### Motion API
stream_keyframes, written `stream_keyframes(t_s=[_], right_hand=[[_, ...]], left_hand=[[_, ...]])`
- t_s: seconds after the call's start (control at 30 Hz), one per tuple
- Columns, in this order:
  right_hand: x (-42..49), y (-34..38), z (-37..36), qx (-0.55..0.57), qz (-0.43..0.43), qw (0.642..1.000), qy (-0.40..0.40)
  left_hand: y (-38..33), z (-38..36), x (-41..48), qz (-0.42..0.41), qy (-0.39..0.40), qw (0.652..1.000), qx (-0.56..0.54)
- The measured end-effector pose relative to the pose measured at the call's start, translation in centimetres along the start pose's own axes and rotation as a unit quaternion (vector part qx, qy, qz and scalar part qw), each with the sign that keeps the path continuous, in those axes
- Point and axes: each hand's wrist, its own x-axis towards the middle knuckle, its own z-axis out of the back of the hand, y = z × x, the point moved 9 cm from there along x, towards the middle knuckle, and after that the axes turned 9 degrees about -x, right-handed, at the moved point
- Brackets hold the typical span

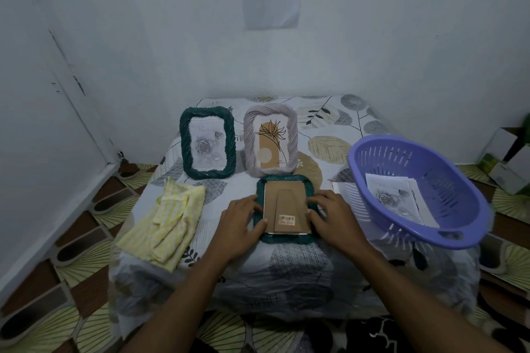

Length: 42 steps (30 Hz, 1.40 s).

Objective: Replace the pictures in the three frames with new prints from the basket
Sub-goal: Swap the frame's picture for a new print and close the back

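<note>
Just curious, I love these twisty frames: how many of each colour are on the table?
Green: 2, a standing frame and a face-down frame
Lilac: 1, the lilac frame
Total: 3

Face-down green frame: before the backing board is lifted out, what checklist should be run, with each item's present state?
1. The face-down green frame lies flat with its backing board up: ok.
2. The left hand and right hand hold the frame's two sides: ok.
3. Backing tabs released: cannot tell, fingers cover the edges.
4. A print lies in the purple basket: ok.
5. The standing green frame and grey frame are apart from both hands: ok.
</note>
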Motion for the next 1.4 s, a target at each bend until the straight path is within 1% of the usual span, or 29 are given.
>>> stream_keyframes(t_s=[0.1, 0.17, 0.27, 0.37, 0.47, 0.57, 1.0, 1.13, 1.3, 1.4], right_hand=[[-2.5, 0.6, 0.9, 0.004, 0.017, 1.0, -0.022], [-3.9, 0.6, 1.3, -0.008, 0.016, 0.999, -0.034], [-5.0, 0.5, 1.2, -0.007, 0.004, 0.999, -0.032], [-5.3, 0.4, 0.9, 0.02, -0.019, 0.999, -0.031], [-5.5, 0.0, 0.8, 0.051, -0.044, 0.997, -0.023], [-5.7, -0.1, 0.7, 0.062, -0.048, 0.997, -0.017], [-5.6, 0.4, 1.1, 0.074, -0.041, 0.996, 0.004], [-5.5, 0.6, 1.0, 0.067, -0.037, 0.997, 0.019], [-5.7, 1.2, 1.8, 0.054, -0.035, 0.998, 0.005], [-5.6, 1.2, 1.8, 0.052, -0.043, 0.998, 0.01]], left_hand=[[-0.6, 0.2, -2.2, -0.004, -0.01, 1.0, -0.009], [-0.7, 0.2, -3.0, 0.01, -0.02, 0.999, -0.03], [-0.5, 0.4, -3.5, 0.036, -0.047, 0.996, -0.068], [-0.4, 0.5, -3.6, 0.044, -0.059, 0.994, -0.081], [-0.5, 0.5, -3.7, 0.048, -0.063, 0.994, -0.078], [-0.9, 0.6, -3.7, 0.039, -0.059, 0.995, -0.074], [-1.2, 0.4, -3.5, 0.0, -0.043, 0.998, -0.034], [-1.2, 0.4, -3.5, -0.001, -0.041, 0.999, -0.032], [-1.3, 0.5, -3.6, 0.002, -0.05, 0.998, -0.027], [-1.3, 0.5, -3.7, 0.004, -0.052, 0.998, -0.025]])
